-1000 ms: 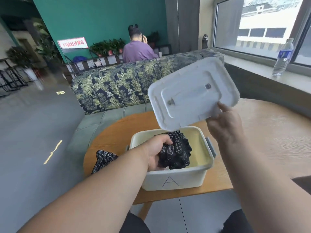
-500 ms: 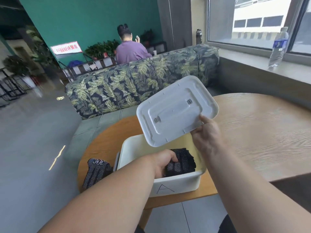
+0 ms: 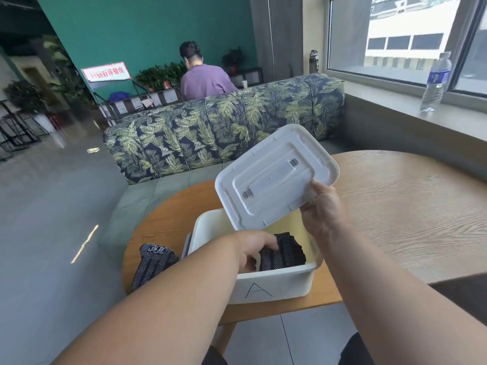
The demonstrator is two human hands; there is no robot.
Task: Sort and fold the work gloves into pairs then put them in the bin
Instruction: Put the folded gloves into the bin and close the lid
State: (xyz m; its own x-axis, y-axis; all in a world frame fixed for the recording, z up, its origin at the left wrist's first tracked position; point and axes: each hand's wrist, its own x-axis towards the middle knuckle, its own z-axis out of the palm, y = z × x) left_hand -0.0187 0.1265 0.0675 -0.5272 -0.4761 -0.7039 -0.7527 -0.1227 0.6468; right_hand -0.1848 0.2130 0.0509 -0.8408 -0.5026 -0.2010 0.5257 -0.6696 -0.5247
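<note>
Where sofa (image 3: 224, 133) stands, table (image 3: 408, 206).

The bin (image 3: 274, 285) and lid (image 3: 274, 177) are smooth matt white plastic. The gloves (image 3: 283, 252) are dark dotted knit cloth; the table (image 3: 408, 206) is grained wood.
</note>
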